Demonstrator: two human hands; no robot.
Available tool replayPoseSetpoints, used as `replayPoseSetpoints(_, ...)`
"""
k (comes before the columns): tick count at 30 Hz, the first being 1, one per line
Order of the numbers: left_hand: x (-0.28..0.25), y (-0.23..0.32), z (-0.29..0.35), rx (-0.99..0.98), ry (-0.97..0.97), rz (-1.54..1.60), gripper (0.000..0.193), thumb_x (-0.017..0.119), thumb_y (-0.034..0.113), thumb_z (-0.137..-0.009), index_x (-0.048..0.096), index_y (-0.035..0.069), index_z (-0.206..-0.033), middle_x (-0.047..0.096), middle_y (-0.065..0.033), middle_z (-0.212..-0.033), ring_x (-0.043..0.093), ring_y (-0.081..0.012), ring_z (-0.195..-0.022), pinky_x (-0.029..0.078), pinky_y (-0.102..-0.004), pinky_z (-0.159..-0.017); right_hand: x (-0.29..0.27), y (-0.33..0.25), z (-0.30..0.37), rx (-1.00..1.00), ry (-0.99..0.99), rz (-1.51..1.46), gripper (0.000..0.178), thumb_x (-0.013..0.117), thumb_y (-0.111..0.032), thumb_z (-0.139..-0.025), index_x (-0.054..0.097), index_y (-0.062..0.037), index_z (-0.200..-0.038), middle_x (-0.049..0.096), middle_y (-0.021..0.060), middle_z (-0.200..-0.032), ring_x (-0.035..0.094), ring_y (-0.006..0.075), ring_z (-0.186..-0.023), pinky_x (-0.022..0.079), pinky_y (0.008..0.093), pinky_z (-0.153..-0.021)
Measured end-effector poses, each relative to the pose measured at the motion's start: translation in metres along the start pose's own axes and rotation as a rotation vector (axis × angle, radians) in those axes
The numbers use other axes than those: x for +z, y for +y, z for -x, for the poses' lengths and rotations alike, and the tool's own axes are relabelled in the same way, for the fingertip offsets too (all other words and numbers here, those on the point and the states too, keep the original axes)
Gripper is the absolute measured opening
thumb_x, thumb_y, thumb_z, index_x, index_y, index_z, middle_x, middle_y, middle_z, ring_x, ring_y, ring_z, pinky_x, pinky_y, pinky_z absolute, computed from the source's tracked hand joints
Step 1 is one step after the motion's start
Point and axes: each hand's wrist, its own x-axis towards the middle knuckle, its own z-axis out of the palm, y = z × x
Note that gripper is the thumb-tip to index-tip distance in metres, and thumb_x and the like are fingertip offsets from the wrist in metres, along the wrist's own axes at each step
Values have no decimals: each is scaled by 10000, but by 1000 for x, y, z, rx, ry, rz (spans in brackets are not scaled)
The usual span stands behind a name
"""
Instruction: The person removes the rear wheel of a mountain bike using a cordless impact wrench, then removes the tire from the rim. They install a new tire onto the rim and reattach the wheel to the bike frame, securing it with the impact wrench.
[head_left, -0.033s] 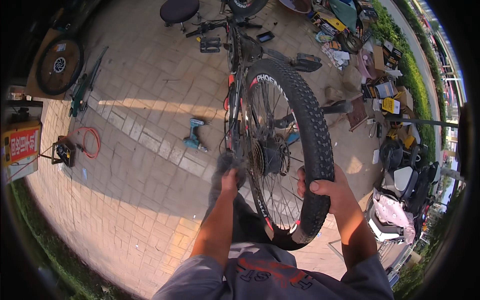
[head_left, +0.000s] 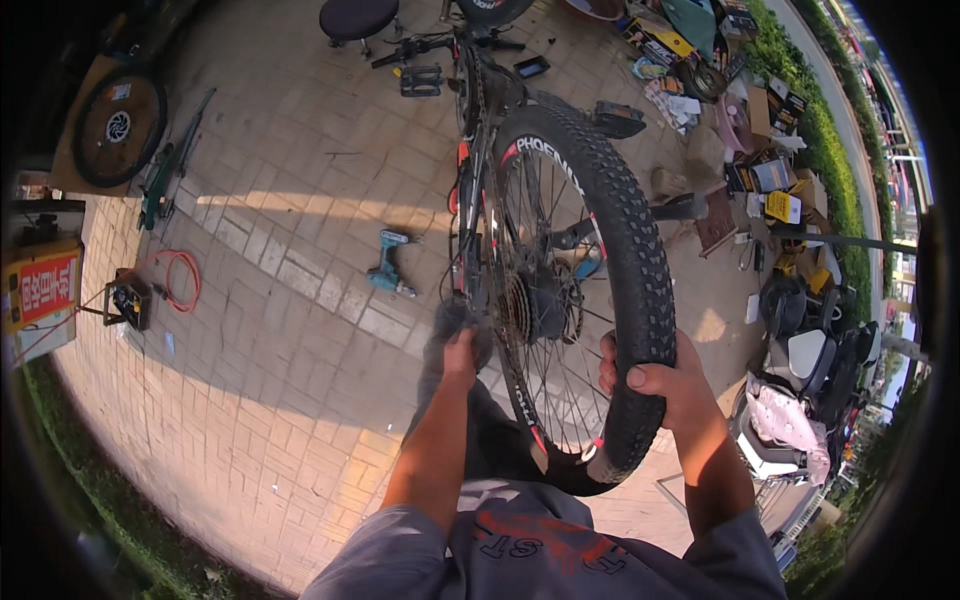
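A bicycle wheel [head_left: 641,230] with a knobby black tyre stands tilted in front of me. My right hand [head_left: 680,383] grips the tyre at its near right side, thumb on the tread and fingers curled over the inner edge. The sprocket cassette [head_left: 517,308] faces left, beside the bicycle frame [head_left: 470,215], which lies along the ground away from me. At the frame's near end, next to the cassette, my left hand [head_left: 460,358] is closed around a dark part; its fingertips and that part are mostly hidden. Whether the axle sits in the frame cannot be told.
A teal cordless drill [head_left: 388,263] lies on the paving left of the frame. Farther left are a coiled red hose [head_left: 181,282] and another wheel [head_left: 119,127]. A round stool [head_left: 357,18] stands far off. Boxes and scattered parts [head_left: 765,180] line the right, with a parked scooter [head_left: 785,430] nearer.
The wheel and my right hand have shifted slightly to the right, and the wheel's near end has risen a little. My left hand stays at the frame's end, barely moved.
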Motion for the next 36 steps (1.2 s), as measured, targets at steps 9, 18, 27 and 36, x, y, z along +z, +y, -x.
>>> replayPoseSetpoints(9,49,94,77,14,442,-224,691,732,551,-738,557,44,-1174,643,-132,-1000,607,-269,-868,438,-375,-775,-11,20,61,-65,20,100,521,831,-198,-598,587,15,-1006,596,49,-833,570,126,-750,455,264,-681)
replayPoseSetpoints(18,129,118,122,210,-147,-480,268,651,173,-797,689,-29,-968,634,-46,-838,559,-161,-787,431,-308,-719,-18,39,72,-76,36,190,541,798,-203,-559,589,28,-1001,598,62,-851,583,150,-784,470,284,-722)
replayPoseSetpoints(27,114,146,171,159,-108,-327,102,609,128,-801,638,40,-844,542,-6,-710,450,-115,-648,344,-255,-591,-43,39,54,-120,24,147,466,788,-222,-595,599,11,-952,604,60,-810,581,142,-748,462,272,-692)
replayPoseSetpoints(36,105,123,140,120,-67,-402,104,643,237,-781,620,139,-807,554,36,-734,451,-109,-703,278,-310,-629,-36,-12,113,-28,-19,45,720,780,-194,-530,523,30,-1164,585,121,-873,588,209,-776,475,332,-705)
